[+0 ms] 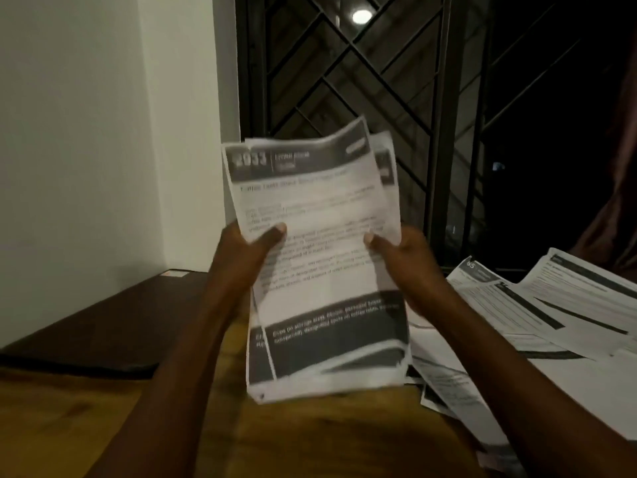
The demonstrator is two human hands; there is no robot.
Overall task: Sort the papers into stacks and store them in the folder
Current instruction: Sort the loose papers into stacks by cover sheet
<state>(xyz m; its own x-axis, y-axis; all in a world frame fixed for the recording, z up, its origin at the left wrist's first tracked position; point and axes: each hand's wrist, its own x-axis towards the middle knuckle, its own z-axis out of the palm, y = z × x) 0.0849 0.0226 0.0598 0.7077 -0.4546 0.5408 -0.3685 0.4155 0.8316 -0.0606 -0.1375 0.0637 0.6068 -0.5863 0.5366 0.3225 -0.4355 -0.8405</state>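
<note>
Looking down over the wooden bench [86, 426], I have a bundle of papers [320, 288] held upright above its near edge, printed side toward me, sheets unevenly fanned. My left hand [251, 246] pinches the bundle's left edge, thumb on the front, fingers behind; my right hand [403, 257] pinches the right edge the same way. More loose papers [537, 305] sprawl overlapping along the bench's right edge. Toward the far left corner lies a dark flat case [103, 315], folder or laptop, I cannot tell. Beyond stand a white wall [86, 132] and a barred window [344, 81].
</note>
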